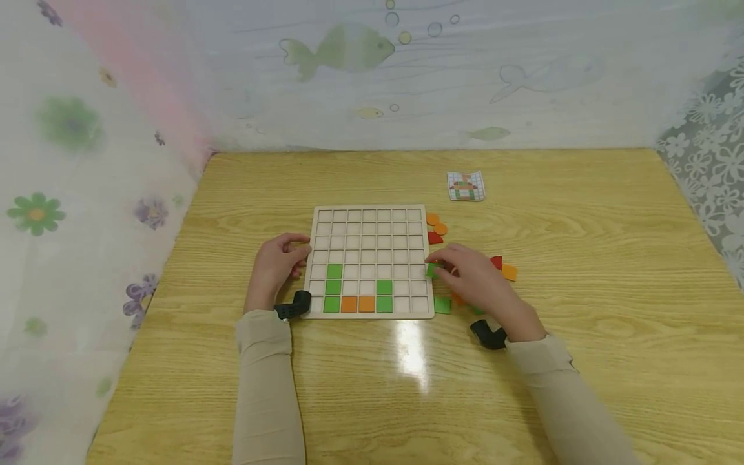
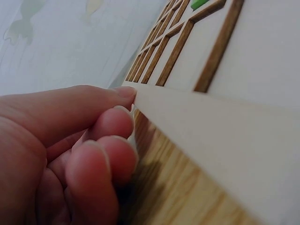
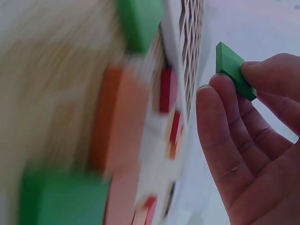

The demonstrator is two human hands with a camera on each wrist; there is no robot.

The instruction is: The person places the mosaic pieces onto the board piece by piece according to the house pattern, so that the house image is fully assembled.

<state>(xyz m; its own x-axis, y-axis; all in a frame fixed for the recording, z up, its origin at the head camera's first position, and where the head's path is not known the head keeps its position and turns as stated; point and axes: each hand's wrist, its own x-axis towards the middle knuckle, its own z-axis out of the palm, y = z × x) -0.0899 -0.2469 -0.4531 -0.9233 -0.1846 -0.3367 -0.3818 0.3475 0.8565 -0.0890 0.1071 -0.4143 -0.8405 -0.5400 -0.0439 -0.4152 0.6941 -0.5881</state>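
Observation:
A pale wooden grid board lies on the table. Near its front, green square tiles stand in two columns, with two orange square tiles between them along the front row. At the board's left edge, my left hand holds the rim with thumb and fingertips, the other fingers curled beside it. My right hand pinches a green square tile between thumb and fingers, raised above the table by the board's right edge. Loose tiles under this hand are partly hidden by it.
Right of the board lie orange round tiles, a red quarter-round tile, an orange square tile and a loose green tile. A small pattern card lies toward the back. Black wrist cameras stick out from both wrists.

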